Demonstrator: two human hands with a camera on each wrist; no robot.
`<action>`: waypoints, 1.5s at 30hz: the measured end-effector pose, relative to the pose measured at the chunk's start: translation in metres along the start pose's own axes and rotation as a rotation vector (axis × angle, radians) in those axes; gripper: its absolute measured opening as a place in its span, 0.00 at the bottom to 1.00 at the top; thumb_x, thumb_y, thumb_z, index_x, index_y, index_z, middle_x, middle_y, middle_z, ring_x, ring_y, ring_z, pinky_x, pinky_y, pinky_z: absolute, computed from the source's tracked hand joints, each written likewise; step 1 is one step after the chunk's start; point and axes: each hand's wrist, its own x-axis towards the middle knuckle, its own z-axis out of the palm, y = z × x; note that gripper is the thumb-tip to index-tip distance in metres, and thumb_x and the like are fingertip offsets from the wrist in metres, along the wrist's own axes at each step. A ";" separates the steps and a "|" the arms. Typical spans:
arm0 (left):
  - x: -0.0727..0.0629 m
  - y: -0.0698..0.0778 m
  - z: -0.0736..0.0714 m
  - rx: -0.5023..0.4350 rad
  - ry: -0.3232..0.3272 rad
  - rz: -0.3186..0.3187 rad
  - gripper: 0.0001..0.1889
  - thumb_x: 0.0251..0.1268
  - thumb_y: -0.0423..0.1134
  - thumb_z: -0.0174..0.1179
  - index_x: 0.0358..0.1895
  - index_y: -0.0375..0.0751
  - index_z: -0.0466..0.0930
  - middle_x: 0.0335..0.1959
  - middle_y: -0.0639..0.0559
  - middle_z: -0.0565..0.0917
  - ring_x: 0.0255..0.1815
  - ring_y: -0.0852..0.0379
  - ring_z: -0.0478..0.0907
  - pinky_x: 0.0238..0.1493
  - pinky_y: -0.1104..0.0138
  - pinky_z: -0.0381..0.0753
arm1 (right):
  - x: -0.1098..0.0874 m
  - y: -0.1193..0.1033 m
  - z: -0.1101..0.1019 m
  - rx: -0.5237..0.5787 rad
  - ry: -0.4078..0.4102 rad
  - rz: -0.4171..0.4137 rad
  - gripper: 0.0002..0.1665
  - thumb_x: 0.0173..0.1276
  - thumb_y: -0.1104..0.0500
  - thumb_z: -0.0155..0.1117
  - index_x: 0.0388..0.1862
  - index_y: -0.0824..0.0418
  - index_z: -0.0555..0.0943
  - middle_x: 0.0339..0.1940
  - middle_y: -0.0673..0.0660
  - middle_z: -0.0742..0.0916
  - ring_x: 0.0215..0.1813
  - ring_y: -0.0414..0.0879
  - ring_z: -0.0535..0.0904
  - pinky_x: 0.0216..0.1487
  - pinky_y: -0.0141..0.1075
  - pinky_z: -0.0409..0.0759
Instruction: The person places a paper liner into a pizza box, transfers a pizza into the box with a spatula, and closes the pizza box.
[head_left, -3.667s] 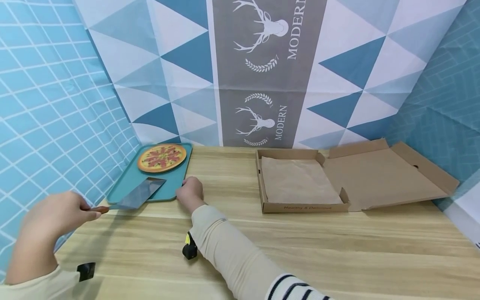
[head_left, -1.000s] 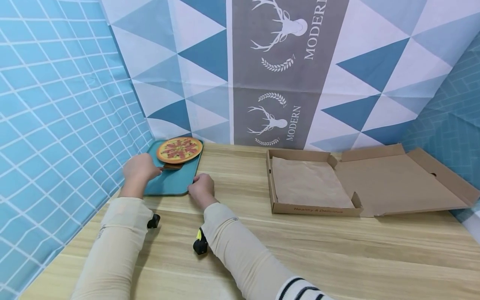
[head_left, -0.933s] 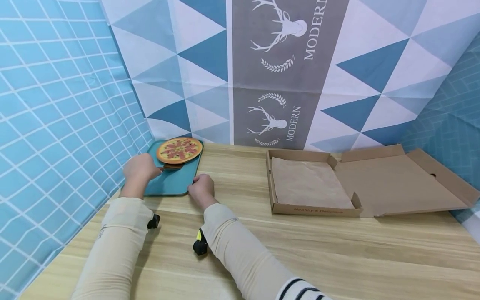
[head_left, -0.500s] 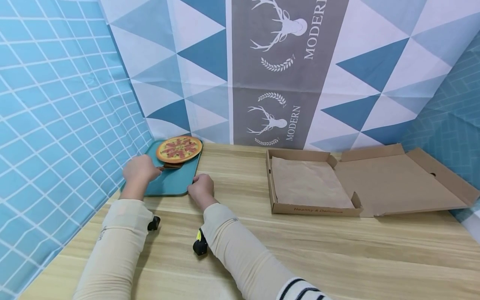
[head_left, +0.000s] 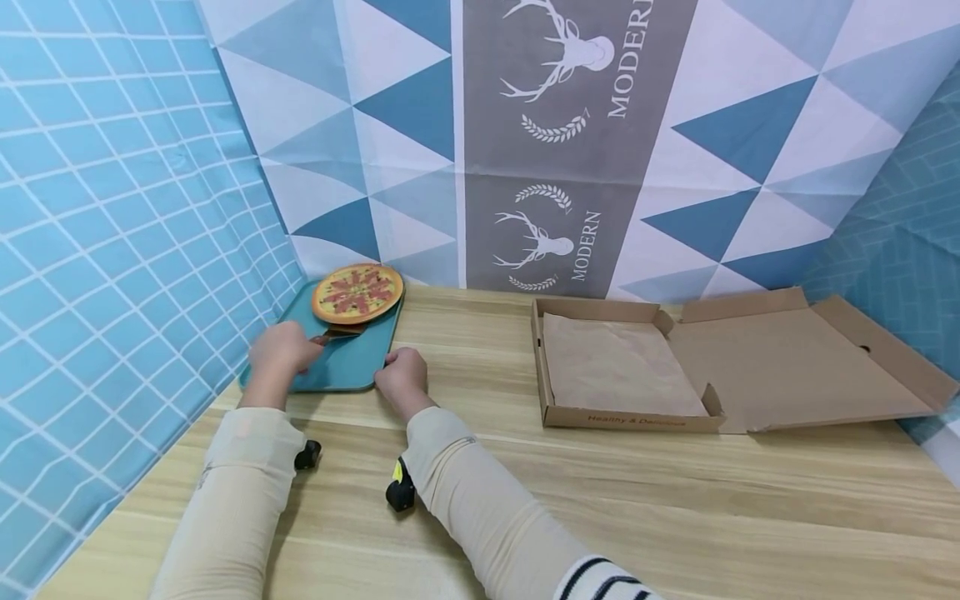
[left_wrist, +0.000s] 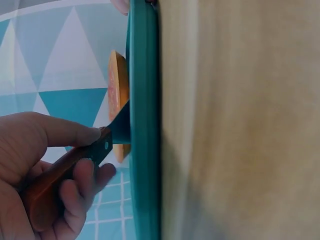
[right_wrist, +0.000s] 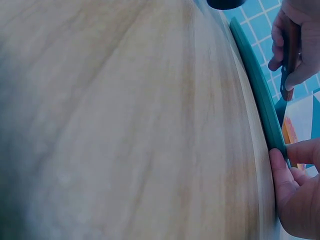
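Note:
My left hand grips the wooden handle of a metal spatula, thumb along its top in the left wrist view. The spatula's blade runs beneath the near side of a round pizza, which hides most of the metal. That pizza, topped with red pieces, sits tilted at the far end of a teal tray. At the tray's near right corner, my right hand pinches the rim; the right wrist view shows thumb and fingers on either side of it.
An open cardboard pizza box lined with brown paper lies to the right on the wooden table. Its lid is folded out to the right. A tiled blue wall covering stands close on the left, and a patterned one behind.
My left hand has come forward from the table's left, bringing the blade under the pizza. In the last half second the pizza's far edge has risen. My right hand keeps its hold on the tray.

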 end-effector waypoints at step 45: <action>-0.026 -0.022 -0.013 -0.051 0.088 0.143 0.07 0.50 0.35 0.61 0.32 0.38 0.75 0.30 0.42 0.76 0.29 0.45 0.72 0.22 0.57 0.70 | 0.002 0.005 -0.021 0.191 -0.147 0.036 0.15 0.58 0.62 0.75 0.40 0.66 0.81 0.34 0.54 0.82 0.30 0.47 0.86 0.39 0.37 0.83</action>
